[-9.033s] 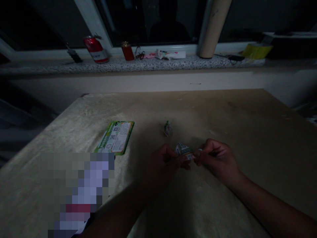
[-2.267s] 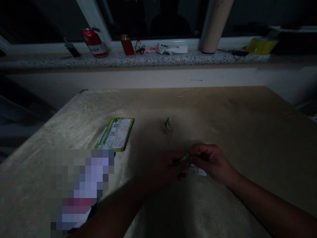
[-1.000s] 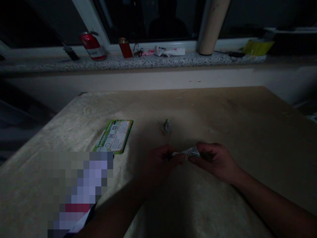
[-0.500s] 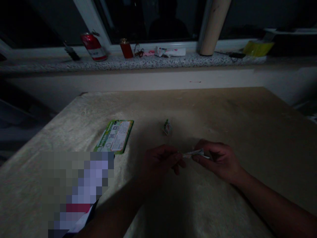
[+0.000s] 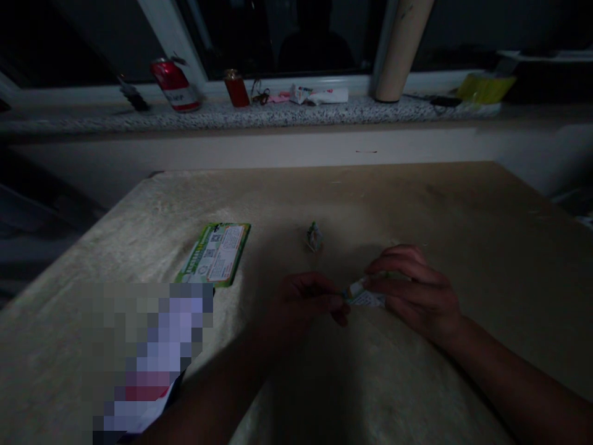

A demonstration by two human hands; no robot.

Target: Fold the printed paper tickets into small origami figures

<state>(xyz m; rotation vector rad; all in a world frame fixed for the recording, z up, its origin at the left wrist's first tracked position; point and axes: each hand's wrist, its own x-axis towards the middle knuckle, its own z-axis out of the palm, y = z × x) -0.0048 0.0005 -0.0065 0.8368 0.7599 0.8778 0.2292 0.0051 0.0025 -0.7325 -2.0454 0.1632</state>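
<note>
Small white-and-green printed paper piece (image 5: 368,298): seen in the head view between both hands, above the beige tabletop (image 5: 445,210)
Left hand (image 5: 306,303): thumb and fingers pinched together on the paper's left end
Right hand (image 5: 424,293): fingertips closed on its upper right part
Handling: probably very light, thin and flexible; easily creased or torn if pulled hard
Best hold: opposite edges, lightly pinched, with the middle left uncovered
Paper pieces: one held; one small green-and-white crumpled-looking piece (image 5: 314,238), apparently paper, set beyond the hands
Green-bordered printed flat packet (image 5: 220,254): one, laid on the tabletop to the left
Speckled stone sill (image 5: 324,116): one red-and-white can (image 5: 176,86), tilted, and one red gold-capped container (image 5: 237,91) counted
</note>
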